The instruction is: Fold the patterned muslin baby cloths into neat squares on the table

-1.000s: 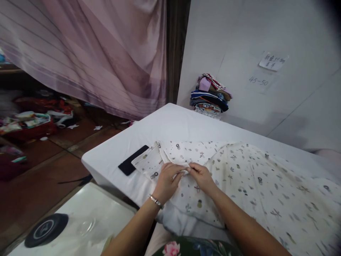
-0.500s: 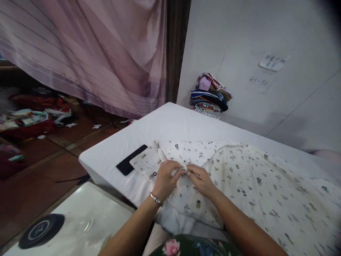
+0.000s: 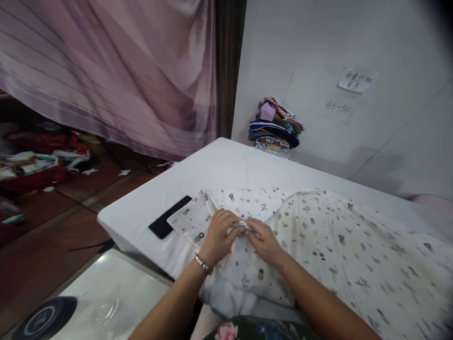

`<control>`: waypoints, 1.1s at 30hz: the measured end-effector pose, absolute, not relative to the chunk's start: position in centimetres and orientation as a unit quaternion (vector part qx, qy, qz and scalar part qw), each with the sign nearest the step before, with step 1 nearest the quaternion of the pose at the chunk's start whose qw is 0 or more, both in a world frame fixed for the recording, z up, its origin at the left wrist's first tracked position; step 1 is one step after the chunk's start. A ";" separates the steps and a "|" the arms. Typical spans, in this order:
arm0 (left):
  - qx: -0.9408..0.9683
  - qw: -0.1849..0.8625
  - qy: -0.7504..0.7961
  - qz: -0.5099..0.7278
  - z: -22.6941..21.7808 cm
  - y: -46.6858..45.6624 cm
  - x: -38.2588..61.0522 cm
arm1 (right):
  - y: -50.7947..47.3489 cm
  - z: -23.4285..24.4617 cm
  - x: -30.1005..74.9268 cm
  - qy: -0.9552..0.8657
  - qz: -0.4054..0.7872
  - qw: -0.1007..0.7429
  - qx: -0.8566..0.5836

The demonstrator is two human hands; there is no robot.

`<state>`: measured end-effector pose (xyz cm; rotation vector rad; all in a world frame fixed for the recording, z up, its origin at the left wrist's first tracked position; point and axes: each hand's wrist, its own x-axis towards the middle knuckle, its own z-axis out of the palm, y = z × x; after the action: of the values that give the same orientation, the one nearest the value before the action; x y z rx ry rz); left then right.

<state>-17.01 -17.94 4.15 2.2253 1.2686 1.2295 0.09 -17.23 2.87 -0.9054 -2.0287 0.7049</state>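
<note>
A white printed cloth with small dark motifs lies spread over the white table. My left hand, a bracelet on its wrist, and my right hand meet at a fold near the cloth's left end. Both pinch the fabric edge between fingers and thumb. A black phone lies on the table just left of the cloth, partly under its corner.
A stack of folded clothes sits at the table's far edge against the white wall. A pink curtain hangs at left above a cluttered floor. A white surface with a black round object is below left.
My hands have stayed pinched together on the fabric fold, with only small finger shifts. The view has drifted slightly, moving the table a little left.
</note>
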 end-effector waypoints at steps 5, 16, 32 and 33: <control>0.742 0.156 0.437 0.485 6.2 -15.5 -16.8 | -14.0 2.1 1.6 -0.805 0.144 0.399 -0.415; 0.696 0.209 0.473 0.497 12.5 -8.0 -16.6 | -6.8 3.1 7.9 -0.743 0.052 0.450 -0.492; 0.718 0.137 0.500 0.465 13.4 -7.2 -17.5 | -5.6 3.5 8.5 -0.746 0.134 0.472 -0.450; 0.718 0.136 0.500 0.465 13.4 -7.3 -17.7 | -5.7 3.6 8.7 -0.744 0.127 0.481 -0.447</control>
<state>-17.66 -7.26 13.37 2.0786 1.4481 1.3482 8.68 -5.66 3.61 -1.0889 -1.8132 0.3101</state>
